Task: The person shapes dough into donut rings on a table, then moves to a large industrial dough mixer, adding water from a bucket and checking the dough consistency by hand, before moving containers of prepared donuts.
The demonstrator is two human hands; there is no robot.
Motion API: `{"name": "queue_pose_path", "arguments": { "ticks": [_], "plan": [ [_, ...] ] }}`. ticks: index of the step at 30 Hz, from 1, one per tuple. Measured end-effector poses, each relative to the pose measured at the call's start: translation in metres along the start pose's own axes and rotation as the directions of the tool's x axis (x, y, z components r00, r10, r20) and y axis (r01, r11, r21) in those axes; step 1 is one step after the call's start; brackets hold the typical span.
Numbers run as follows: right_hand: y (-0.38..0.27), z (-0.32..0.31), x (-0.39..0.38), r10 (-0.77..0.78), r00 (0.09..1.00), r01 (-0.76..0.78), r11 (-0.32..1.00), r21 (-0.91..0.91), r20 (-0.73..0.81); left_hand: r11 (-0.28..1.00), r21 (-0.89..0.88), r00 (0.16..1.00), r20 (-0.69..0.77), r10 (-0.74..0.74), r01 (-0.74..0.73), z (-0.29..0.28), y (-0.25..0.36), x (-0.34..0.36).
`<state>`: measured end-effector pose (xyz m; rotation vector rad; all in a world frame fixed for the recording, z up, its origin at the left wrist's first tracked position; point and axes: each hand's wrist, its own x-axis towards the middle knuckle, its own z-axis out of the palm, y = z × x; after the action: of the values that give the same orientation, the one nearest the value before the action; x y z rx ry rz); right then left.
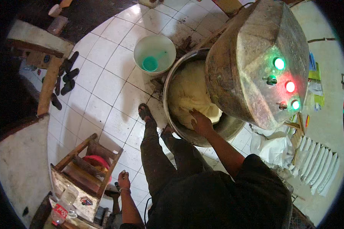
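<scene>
My right hand [201, 123] reaches into a large metal mixing bowl [167, 95], its fingers spread and resting on a mass of pale dough [189, 91]. The big, stained metal housing of the mixer [252, 65] overhangs the bowl and hides its right part. Three lights glow on the housing, two green and one red, with switches among them. My left hand [124, 181], a bracelet at its wrist, hangs low beside my leg, fingers curled. Whether anything small is in it I cannot make out.
A white bucket [135, 57] with a green cup [150, 63] inside stands beyond the bowl. At left are a wooden stool [80, 168], a red basin [99, 162] and a plastic bottle [65, 202]. Sandals [68, 75] lie on the tiles; white sacks [319, 164] are stacked at right.
</scene>
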<state>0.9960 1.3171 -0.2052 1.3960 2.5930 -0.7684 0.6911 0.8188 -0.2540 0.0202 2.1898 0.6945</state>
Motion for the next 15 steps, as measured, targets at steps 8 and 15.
{"name": "queue_pose_path", "arguments": {
  "ticks": [8, 15],
  "plan": [
    [-0.121, -0.049, 0.095, 0.212, 0.961, -0.081, 0.826, 0.558, -0.176, 0.968, 0.225, 0.989, 0.122, 0.084, -0.11, 0.004, 0.088, 0.031],
    [-0.17, 0.006, 0.323, 0.48, 0.877, -0.311, 0.552, 0.774, 0.011, 0.884, 0.46, 0.961, 0.272, -0.047, -0.087, -0.016, 0.197, 0.128]
  ]
}}
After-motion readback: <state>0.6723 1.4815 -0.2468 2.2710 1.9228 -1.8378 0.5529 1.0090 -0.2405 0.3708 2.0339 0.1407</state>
